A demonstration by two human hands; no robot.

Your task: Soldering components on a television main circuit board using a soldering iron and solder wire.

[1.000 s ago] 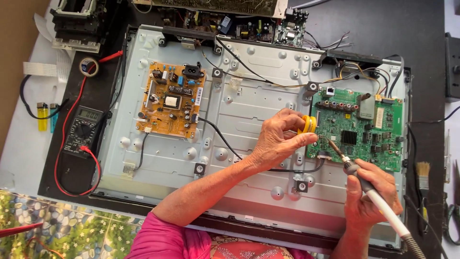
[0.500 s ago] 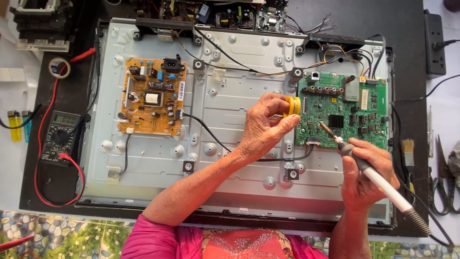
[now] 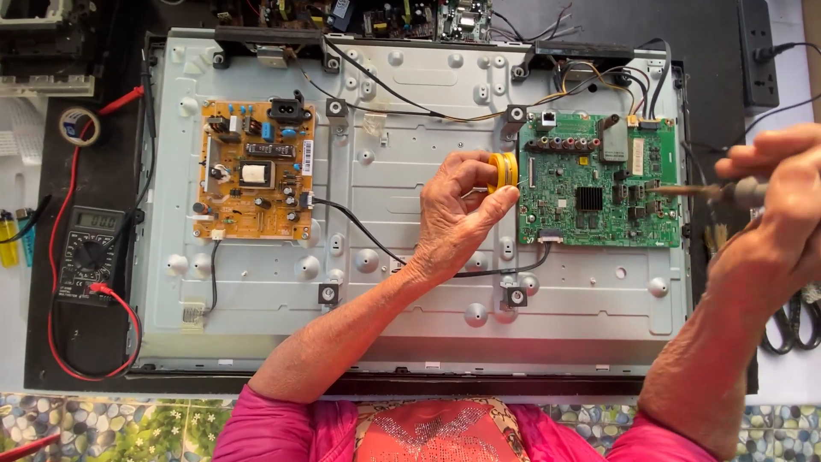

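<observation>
L hand (image 3: pixel 457 218): pinches yellow solder spool (image 3: pixel 503 170), just left of green board (image 3: pixel 599 184).
R hand (image 3: pixel 770 192): grips soldering iron (image 3: pixel 701 192), tip over board's right edge.

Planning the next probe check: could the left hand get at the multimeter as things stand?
Probably not right away: the left hand holds a yellow solder spool near the green board. The multimeter lies uncovered at far left, beyond the orange board.

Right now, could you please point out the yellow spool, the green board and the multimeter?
yellow spool (image 3: pixel 503 171), head view, on its yellow side beside the fingers.
green board (image 3: pixel 599 229), head view, on its lower middle.
multimeter (image 3: pixel 88 254), head view, on its dial.
</observation>
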